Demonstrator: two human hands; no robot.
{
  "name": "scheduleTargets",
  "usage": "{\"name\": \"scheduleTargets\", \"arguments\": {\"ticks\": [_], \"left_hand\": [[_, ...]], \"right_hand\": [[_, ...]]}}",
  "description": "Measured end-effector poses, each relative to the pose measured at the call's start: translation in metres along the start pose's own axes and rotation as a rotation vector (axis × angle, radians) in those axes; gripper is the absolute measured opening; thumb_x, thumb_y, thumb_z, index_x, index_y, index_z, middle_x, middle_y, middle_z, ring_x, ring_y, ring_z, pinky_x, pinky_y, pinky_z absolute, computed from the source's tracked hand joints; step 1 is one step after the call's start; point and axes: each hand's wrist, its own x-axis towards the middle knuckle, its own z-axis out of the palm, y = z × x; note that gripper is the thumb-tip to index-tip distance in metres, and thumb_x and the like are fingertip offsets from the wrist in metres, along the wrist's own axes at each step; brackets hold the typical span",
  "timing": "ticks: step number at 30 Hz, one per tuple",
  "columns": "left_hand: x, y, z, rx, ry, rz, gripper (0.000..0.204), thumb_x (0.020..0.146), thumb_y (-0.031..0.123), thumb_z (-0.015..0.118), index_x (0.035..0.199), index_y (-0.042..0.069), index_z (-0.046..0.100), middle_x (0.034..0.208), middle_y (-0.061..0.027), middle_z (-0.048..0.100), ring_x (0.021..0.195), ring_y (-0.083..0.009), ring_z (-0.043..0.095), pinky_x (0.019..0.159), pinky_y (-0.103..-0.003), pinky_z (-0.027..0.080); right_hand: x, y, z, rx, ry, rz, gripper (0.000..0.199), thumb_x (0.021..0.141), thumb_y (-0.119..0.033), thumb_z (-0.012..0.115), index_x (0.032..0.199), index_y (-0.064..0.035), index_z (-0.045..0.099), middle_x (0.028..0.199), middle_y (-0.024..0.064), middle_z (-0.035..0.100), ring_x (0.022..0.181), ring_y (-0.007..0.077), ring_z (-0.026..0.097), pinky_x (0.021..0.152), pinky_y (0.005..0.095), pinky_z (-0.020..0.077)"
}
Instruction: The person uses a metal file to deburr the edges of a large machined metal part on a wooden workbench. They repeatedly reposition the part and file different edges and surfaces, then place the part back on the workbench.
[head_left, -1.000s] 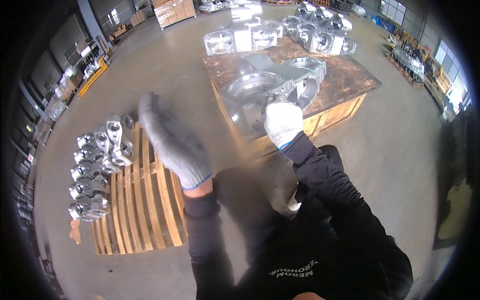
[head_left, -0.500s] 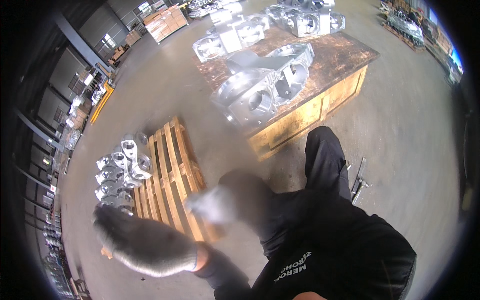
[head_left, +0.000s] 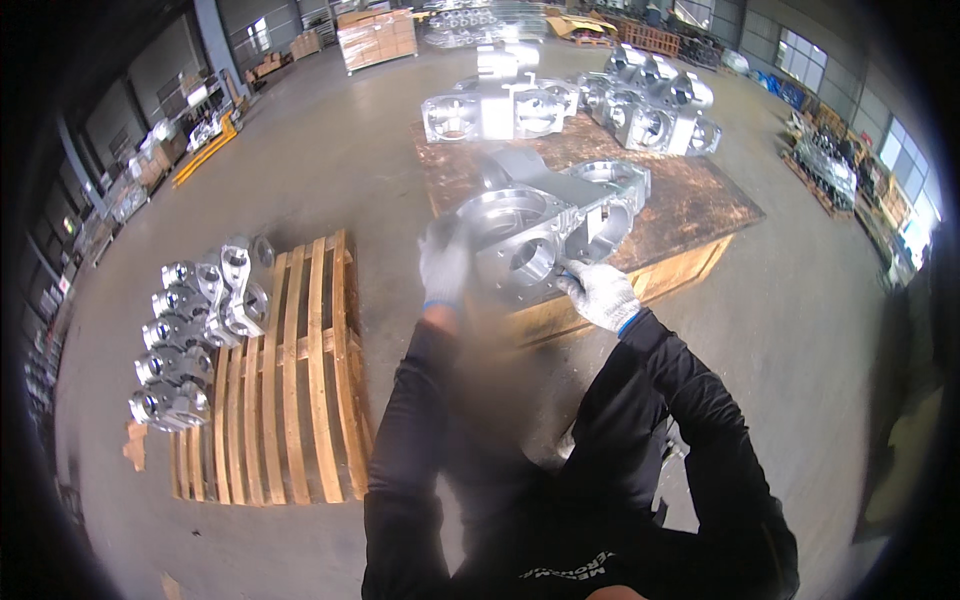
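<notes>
A large silver metal casting [head_left: 545, 215] with round bores lies on a wooden platform [head_left: 690, 205] in front of me. My left hand [head_left: 444, 262], in a grey work glove, rests against the casting's near left side. Gloved too, my right hand [head_left: 598, 292] touches its near lower edge and seems to hold a small thin tool there. Both black sleeves reach up from the lower edge.
More silver castings [head_left: 560, 95] stand at the platform's far side. On the floor to my left lies a wooden pallet [head_left: 290, 370] with several smaller metal housings [head_left: 195, 330] on its left end. Racks and stacked goods line the hall's walls.
My left hand swung down to the lower left, then came back up onto the casting. The view tilted and returned toward the platform; my right hand is at the casting's near edge again.
</notes>
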Motion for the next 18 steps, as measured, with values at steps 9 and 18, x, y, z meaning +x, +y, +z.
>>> {"name": "scheduleTargets", "arguments": {"ticks": [9,18], "left_hand": [[0.004,-0.011,0.037,-0.312,0.150,-0.031,0.039,0.086,0.004,0.071,0.124,0.010,0.070,0.127,-0.0101,0.054,0.108,-0.0243,0.064,0.084,-0.037,0.060],[-0.040,-0.005,0.042,-0.148,0.129,0.081,0.052,0.088,0.024,0.071,0.138,0.012,0.061,0.149,-0.0186,0.046,0.136,-0.0411,0.052,0.111,-0.047,0.047]], "right_hand": [[-0.015,0.002,0.021,-0.055,-0.008,0.225,0.028,0.104,-0.031,0.065,0.112,-0.0060,0.072,0.085,0.0224,0.073,0.085,0.0435,0.072,0.076,0.0520,0.0566],[-0.053,-0.063,0.077,0.012,-0.018,0.843,0.031,0.107,-0.032,0.058,0.112,-0.0052,0.074,0.088,0.0268,0.073,0.085,0.0483,0.071,0.074,0.0549,0.0566]]}}
